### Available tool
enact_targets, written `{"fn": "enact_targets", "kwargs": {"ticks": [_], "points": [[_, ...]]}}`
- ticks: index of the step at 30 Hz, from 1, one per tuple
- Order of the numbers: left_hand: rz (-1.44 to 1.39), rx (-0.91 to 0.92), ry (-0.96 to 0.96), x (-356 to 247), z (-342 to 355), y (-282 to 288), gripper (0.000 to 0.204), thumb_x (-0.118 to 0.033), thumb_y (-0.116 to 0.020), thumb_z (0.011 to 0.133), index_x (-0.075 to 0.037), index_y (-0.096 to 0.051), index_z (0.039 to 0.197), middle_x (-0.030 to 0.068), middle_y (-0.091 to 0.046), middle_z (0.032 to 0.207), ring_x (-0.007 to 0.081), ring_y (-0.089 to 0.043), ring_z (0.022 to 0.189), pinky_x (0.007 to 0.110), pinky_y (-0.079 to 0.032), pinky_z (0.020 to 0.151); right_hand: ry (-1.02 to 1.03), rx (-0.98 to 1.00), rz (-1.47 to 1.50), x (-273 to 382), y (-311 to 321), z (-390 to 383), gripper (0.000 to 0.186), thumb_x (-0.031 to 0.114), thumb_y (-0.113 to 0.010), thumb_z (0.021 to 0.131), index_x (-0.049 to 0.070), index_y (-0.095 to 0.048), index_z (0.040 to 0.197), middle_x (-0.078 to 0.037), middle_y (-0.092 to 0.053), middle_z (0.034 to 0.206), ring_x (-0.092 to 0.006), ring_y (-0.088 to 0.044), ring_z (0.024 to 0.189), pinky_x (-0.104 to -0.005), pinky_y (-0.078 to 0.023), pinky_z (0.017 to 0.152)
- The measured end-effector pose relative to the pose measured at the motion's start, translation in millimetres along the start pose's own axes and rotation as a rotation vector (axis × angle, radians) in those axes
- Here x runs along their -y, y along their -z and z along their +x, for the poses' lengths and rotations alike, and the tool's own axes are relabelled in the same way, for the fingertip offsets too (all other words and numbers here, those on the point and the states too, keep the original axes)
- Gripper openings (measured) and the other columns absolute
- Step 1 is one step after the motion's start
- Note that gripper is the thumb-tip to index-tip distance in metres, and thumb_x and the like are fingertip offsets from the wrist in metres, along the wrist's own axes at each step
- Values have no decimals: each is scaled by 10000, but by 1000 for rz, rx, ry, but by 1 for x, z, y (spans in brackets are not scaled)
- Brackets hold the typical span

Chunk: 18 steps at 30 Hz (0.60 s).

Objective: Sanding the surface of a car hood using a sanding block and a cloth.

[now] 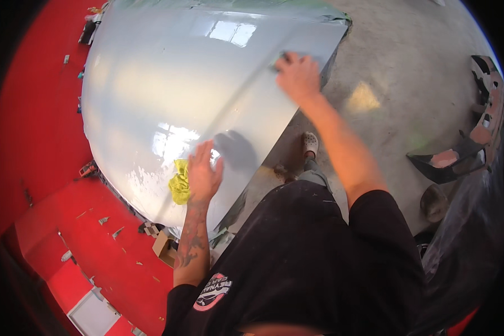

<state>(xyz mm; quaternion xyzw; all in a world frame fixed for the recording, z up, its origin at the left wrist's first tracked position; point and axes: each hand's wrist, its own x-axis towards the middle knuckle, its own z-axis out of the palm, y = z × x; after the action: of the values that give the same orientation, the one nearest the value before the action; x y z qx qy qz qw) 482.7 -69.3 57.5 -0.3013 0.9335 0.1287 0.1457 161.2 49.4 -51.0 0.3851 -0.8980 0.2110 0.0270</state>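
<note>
A large, glossy silver-white panel, which looks like a car hood, spreads out in front of me. Over its near part my left hand is open, with fingers stretched. Right beside that hand lies a crumpled yellow cloth; I cannot tell whether they touch. Farther off, near the panel's right edge, my right hand is closed round a small dark and greenish pad. My fingers partly cover the pad, so its exact kind is hidden. Window light and wet-looking bright patches shine on the panel.
Green masking film runs along the panel's far edge. On the concrete floor at right stands a dark, patchy bumper-like part. A red surface fills the left, with an open cardboard box near the panel and a white tray.
</note>
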Motion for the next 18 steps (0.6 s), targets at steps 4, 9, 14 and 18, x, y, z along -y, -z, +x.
{"fn": "enact_targets", "kwargs": {"ticks": [4,9,14,18], "points": [[101,-76,452,65,-61,-2,668,-421,-594,949,-112,-405,1510,228,-344,1564,426,-363,1420,552,-307,1146,-46,17,-57,15,1,-6,307,207,-662,765,222,-698,1070,-53,-601,1241,-325,-565,1014,-478,-452,833],[-58,75,542,111,-76,-39,786,-565,-537,944,-172,-276,1572,338,-216,1575,549,-371,1364,525,-379,1100,438,330,136,196,-13,-123,232,204,-547,883,224,-706,1050,-70,-577,1256,-299,-529,1117,-471,-417,870],[-83,182,572,106,-57,-27,777,-552,-549,937,-197,-279,1573,337,-191,1583,569,-460,1279,551,-395,1078,606,371,191,231,-29,-144,224,201,-556,874,214,-733,1010,-55,-597,1207,-270,-533,1122,-447,-416,892],[-111,83,483,117,-72,-40,750,-511,-557,942,-204,-288,1570,338,-190,1582,553,-428,1318,544,-363,1109,241,252,-88,113,-1,-61,301,204,-583,849,239,-705,1123,-52,-597,1241,-281,-538,1094,-458,-414,865]]}}
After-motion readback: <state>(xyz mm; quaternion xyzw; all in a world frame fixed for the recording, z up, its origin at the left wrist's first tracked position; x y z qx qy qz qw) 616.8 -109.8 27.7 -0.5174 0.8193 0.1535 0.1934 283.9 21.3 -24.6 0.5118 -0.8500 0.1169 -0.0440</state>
